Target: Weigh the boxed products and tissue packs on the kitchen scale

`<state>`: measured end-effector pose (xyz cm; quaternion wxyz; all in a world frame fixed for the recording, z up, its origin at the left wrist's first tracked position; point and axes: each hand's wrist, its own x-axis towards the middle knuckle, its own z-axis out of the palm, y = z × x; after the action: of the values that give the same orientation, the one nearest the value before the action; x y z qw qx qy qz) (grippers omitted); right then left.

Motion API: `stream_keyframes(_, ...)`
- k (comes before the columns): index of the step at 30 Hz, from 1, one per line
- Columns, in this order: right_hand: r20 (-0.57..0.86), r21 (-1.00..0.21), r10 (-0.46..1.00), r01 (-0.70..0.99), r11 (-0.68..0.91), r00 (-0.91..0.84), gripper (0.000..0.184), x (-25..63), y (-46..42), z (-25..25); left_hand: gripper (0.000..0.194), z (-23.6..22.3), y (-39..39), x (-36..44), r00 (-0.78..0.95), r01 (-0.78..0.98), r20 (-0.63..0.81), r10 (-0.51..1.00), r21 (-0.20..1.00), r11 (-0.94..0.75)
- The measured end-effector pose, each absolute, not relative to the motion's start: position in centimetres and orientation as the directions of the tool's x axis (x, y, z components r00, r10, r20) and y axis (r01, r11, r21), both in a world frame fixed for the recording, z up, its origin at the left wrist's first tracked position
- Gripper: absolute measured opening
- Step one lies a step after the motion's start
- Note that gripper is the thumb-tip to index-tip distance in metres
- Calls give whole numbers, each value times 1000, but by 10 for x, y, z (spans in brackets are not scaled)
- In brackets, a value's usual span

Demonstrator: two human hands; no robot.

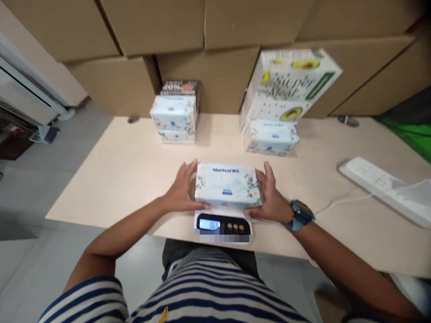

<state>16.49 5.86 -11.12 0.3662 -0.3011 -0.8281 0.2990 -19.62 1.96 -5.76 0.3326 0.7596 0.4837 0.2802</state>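
Note:
A white and pale-blue pack of tissues [225, 181] with floral corners sits over the digital kitchen scale [251, 237] near the table's front edge. My left hand [182, 190] cups the pack's left end, its thumb along the lower front edge. At the right end, my right hand [271, 197] holds the pack between its thumb in front and fingers on the side. The scale's lit display [209, 224] shows digits that look like 365, to the left of several round buttons. The pack hides most of the weighing plate; whether it rests fully there I cannot tell.
Stacked tissue packs [175, 119] stand at the back left. Another tissue pack [272, 138] stands before a tall avocado-print box [299, 78]. A white power strip [384, 188] with cables lies at right. Large cardboard boxes [208, 80] line the table's back.

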Motion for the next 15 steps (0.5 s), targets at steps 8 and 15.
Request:
stream_keyframes(8, 331, -839, 781, 214, 501, -529, 135, 124, 70, -67, 152, -1, -2, -216, 217, 544, 121, 969, 809, -223)
stream_keyframes(15, 245, -454, 702, 561, 692, -669, 97, 20, 126, -1, 165, 21, 27, -291, 32, 687, 81, 996, 722, -81)
